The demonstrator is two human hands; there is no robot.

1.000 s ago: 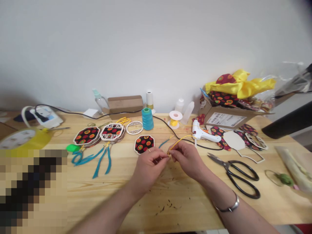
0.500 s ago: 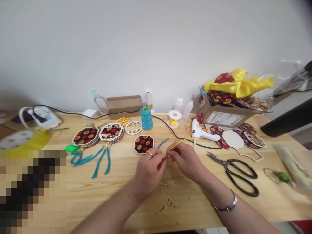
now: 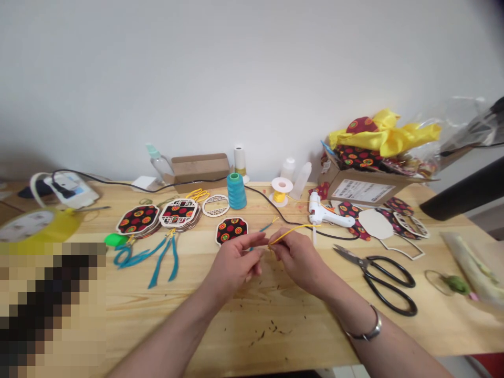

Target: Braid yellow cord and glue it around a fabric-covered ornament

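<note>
My right hand (image 3: pixel 297 257) pinches a yellow cord (image 3: pixel 293 229) near its end. The cord arches over the knuckles and runs to the right, toward the glue gun. My left hand (image 3: pixel 238 262) is just left of the cord's end, fingers stretched out and loosely apart, with nothing visible in it. Behind the left hand lies a black patterned fabric piece in a pale frame (image 3: pixel 231 230), partly covered by that hand. A teal tassel strand (image 3: pixel 269 226) with a yellow tip lies behind the fingers. Black-handled scissors (image 3: pixel 374 273) rest to the right of my right hand.
A teal thread cone (image 3: pixel 236 191) and a yellow cord spool (image 3: pixel 281 190) stand behind the hands. A white glue gun (image 3: pixel 326 215) and a cardboard box (image 3: pixel 362 184) of fabric are at right. Stacked framed pieces (image 3: pixel 138 218) with teal tassels lie at left; a black cable (image 3: pixel 260 195) crosses the table.
My left hand has let go of the cord's end, moved slightly left and straightened its fingers. My right hand keeps its pinch on the cord.
</note>
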